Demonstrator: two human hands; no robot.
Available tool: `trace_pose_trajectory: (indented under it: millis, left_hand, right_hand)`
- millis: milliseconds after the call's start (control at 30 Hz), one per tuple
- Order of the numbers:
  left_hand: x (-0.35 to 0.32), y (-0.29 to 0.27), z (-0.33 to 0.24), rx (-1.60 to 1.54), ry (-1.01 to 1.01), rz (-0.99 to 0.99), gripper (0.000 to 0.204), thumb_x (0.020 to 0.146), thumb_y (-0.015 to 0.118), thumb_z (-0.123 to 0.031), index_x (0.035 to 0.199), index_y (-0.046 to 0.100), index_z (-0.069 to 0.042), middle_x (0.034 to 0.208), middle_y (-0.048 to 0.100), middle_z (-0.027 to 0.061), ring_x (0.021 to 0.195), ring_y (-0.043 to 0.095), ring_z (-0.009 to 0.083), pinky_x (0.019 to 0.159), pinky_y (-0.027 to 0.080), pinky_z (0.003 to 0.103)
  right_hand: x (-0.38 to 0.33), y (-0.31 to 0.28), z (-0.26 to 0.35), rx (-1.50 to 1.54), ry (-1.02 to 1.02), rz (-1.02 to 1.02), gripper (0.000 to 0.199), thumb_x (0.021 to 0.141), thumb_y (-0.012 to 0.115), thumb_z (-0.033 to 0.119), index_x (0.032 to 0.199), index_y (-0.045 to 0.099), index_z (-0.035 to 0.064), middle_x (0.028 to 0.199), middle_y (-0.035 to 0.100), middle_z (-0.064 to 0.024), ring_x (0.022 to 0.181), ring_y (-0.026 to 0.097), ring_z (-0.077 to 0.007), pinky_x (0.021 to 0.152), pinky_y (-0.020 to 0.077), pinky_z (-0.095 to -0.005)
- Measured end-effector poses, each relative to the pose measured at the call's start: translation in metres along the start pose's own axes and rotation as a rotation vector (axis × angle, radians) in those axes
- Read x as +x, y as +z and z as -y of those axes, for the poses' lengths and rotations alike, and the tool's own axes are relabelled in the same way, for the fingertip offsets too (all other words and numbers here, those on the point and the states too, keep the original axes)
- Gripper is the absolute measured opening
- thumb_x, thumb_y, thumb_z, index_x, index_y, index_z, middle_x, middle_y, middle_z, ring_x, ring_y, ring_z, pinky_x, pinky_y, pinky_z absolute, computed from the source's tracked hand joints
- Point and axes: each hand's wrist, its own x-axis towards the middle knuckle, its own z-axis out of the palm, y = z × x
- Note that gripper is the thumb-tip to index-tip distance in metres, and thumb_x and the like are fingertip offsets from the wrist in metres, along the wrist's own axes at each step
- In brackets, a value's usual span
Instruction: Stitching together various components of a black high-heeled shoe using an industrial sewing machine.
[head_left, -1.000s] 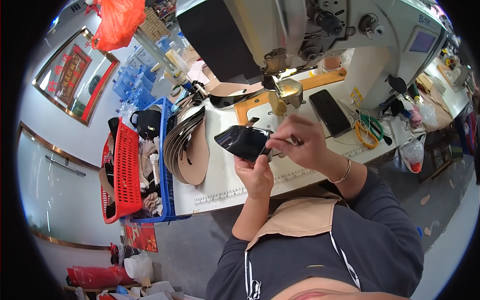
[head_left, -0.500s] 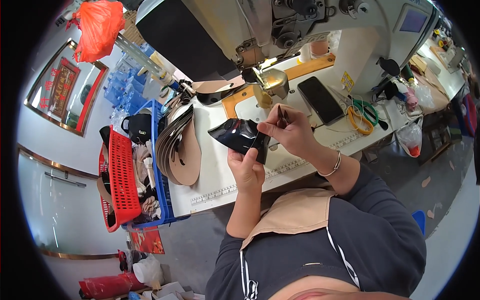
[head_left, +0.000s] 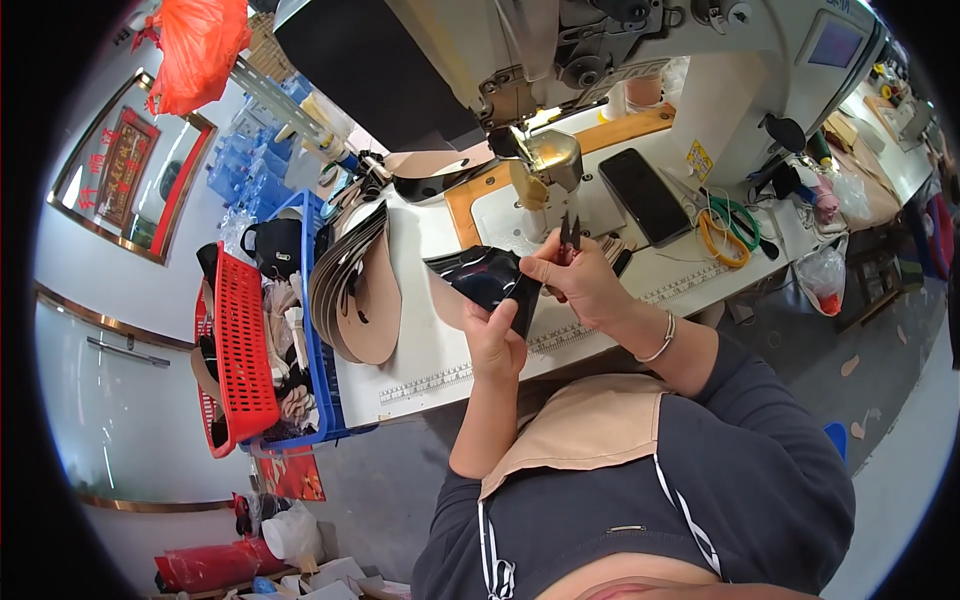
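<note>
My left hand (head_left: pixel 494 342) grips a glossy black shoe-upper piece (head_left: pixel 484 274) from below, thumb on its face. At the left end of the piece its beige underside (head_left: pixel 446 298) shows. My right hand (head_left: pixel 588 283) holds small thread snips (head_left: pixel 569 236), blades pointing up and away from me. The thumb and a finger of that hand also pinch the right edge of the black piece. Just beyond my hands stands the post of a sewing machine (head_left: pixel 545 165), its needle area lit. Any thread between my fingers is too fine to make out.
Stacked beige and black cut pieces (head_left: pixel 368 300) lie at the left of the table, beside blue (head_left: pixel 312 400) and red (head_left: pixel 243 350) baskets. Right of the machine post are a phone (head_left: pixel 645 197), yellow-handled scissors (head_left: pixel 722 245) and a green ring. A ruler strip (head_left: pixel 560 335) runs along the front edge.
The black piece has tilted, so its beige underside shows at the left. My right hand has moved slightly right and down, and the snips' blades now stand up clear of the fingers.
</note>
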Motion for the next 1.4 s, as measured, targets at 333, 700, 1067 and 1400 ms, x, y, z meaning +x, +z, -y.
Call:
trace_pose_trajectory:
  millis: [333, 700, 1067, 1400]
  left_hand:
    - [0.005, -0.006, -0.002, 0.233, 0.149, -0.170, 0.038, 0.076, 0.066, 0.008, 0.109, 0.050, 0.000, 0.098, 0.061, 0.0074, 0.086, 0.062, 0.0150, 0.077, 0.052, 0.026]
    - [-0.014, 0.004, -0.005, 0.169, -0.178, -0.157, 0.026, 0.091, 0.052, -0.007, 0.115, 0.049, 0.003, 0.106, 0.059, 0.0101, 0.095, 0.059, 0.0167, 0.084, 0.049, 0.033]
    - [-0.021, 0.008, 0.015, 0.106, 0.047, -0.154, 0.027, 0.093, 0.051, -0.004, 0.119, 0.051, 0.002, 0.110, 0.059, 0.0100, 0.102, 0.058, 0.0181, 0.089, 0.049, 0.032]
    - [-0.011, -0.025, 0.016, 0.054, 0.080, 0.035, 0.011, 0.084, 0.060, -0.007, 0.093, 0.060, -0.001, 0.097, 0.065, 0.0177, 0.101, 0.061, 0.0361, 0.092, 0.048, 0.046]
  right_hand:
    - [0.000, 0.010, -0.008, -0.779, -1.172, 0.020, 0.018, 0.073, 0.073, -0.002, 0.079, 0.058, 0.0049, 0.075, 0.059, -0.0097, 0.061, 0.057, -0.0192, 0.052, 0.0435, -0.0259]
    - [0.015, -0.005, 0.001, -0.518, -0.483, -0.029, 0.018, 0.075, 0.074, 0.003, 0.071, 0.057, -0.0009, 0.064, 0.058, -0.0012, 0.058, 0.049, -0.0028, 0.052, 0.0422, -0.0206]
    - [0.003, 0.006, 0.003, -0.723, -0.828, 0.048, 0.022, 0.070, 0.075, -0.002, 0.086, 0.062, 0.0074, 0.077, 0.059, -0.0016, 0.066, 0.054, -0.0103, 0.054, 0.0426, -0.0241]
    - [-0.028, 0.002, 0.007, -0.907, -1.342, 0.397, 0.027, 0.066, 0.073, -0.001, 0.088, 0.059, 0.0050, 0.088, 0.057, -0.0065, 0.074, 0.058, -0.0247, 0.062, 0.0498, -0.0320]
